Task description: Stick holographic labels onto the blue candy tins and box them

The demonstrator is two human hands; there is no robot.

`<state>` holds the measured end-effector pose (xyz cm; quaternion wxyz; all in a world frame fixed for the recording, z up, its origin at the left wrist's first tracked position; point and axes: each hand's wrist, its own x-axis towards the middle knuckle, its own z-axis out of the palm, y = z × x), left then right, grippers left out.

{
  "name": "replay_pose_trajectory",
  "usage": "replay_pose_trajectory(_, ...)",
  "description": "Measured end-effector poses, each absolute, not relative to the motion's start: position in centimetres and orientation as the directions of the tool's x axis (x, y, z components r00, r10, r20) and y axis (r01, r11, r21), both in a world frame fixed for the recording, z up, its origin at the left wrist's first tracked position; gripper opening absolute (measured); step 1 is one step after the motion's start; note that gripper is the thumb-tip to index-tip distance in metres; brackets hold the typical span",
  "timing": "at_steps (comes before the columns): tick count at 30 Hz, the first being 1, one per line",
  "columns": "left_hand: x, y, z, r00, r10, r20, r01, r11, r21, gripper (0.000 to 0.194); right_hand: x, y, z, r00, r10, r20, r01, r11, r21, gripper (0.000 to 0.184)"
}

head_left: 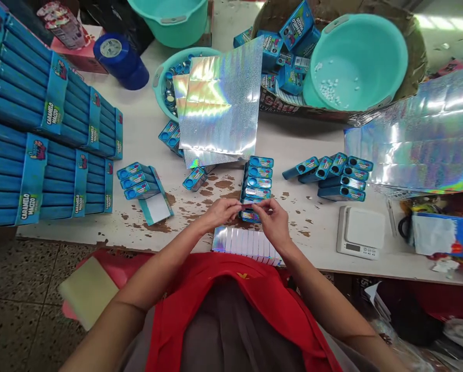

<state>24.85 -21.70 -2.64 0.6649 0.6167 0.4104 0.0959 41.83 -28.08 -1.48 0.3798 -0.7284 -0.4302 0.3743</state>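
My left hand (224, 213) and my right hand (273, 219) meet over a column of blue candy tins (259, 173), near the table's front edge. Fingers of both hands pinch the ends of a small thin strip (247, 205), held level above the nearest tins. Its print is too small to make out. Just below the hands, a sheet of shiny strips (247, 244) lies at the table edge, paler side up. One blue tin (195, 178) lies left of the column, and another group of tins with dark round spots (342, 178) stands to the right.
Stacked blue display boxes (33, 175) fill the left side. Holographic sheets (224, 103) partly cover a teal basin (161, 85) of small round pieces. At the back right, a carton (278, 103) holds boxes and a teal tub (355, 62). A white scale (361, 232) sits right.
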Motion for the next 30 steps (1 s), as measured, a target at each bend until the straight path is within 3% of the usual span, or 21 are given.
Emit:
replay_pose_trajectory(4, 26.3, -17.3, -2.7, 0.575, 0.733, -0.363, 0.446, 0.092, 0.890, 0.022, 43.0, -24.4, -3.6, 0.564, 0.824, -0.044, 0.425, -0.335, -0.841, 0.018)
replay_pose_trajectory(8, 26.8, -14.5, -2.9, 0.484, 0.811, -0.329, 0.517, 0.038, 0.855, 0.018, 44.6, -22.1, -4.5, 0.645, 0.761, -0.068, 0.374, -0.392, -0.840, 0.016)
replay_pose_trajectory(13, 27.0, -15.6, -2.6, 0.450, 0.857, -0.253, 0.407, 0.056, 0.912, 0.031, 45.0, -23.1, -1.7, 0.501, 0.856, -0.126, 0.269, -0.292, -0.918, 0.019)
replay_pose_trajectory(18, 27.9, -17.2, -0.7, 0.639, 0.750, -0.170, 0.196, 0.054, 0.979, 0.069, 45.0, -24.8, 2.0, 0.374, 0.920, -0.116, 0.263, -0.226, -0.938, 0.019)
replay_pose_trajectory(20, 28.0, -17.0, -0.3, 0.679, 0.713, -0.177, 0.178, 0.074, 0.981, 0.072, 45.2, -25.0, 2.5, 0.320, 0.940, -0.116, 0.262, -0.206, -0.943, 0.018)
replay_pose_trajectory(22, 28.0, -16.6, -0.6, 0.710, 0.674, -0.203, 0.163, 0.123, 0.979, 0.061, 45.4, -25.1, 2.4, 0.282, 0.949, -0.143, 0.234, -0.212, -0.949, 0.019)
replay_pose_trajectory(25, 27.9, -16.1, -1.8, 0.755, 0.606, -0.249, 0.170, 0.185, 0.968, 0.028, 45.4, -25.0, 1.3, 0.293, 0.937, -0.191, 0.181, -0.251, -0.951, 0.021)
replay_pose_trajectory(30, 28.1, -15.8, -3.4, 0.644, 0.694, -0.323, 0.267, 0.193, 0.944, 0.020, 44.5, -23.8, -1.5, 0.459, 0.865, -0.203, 0.228, -0.335, -0.914, 0.020)
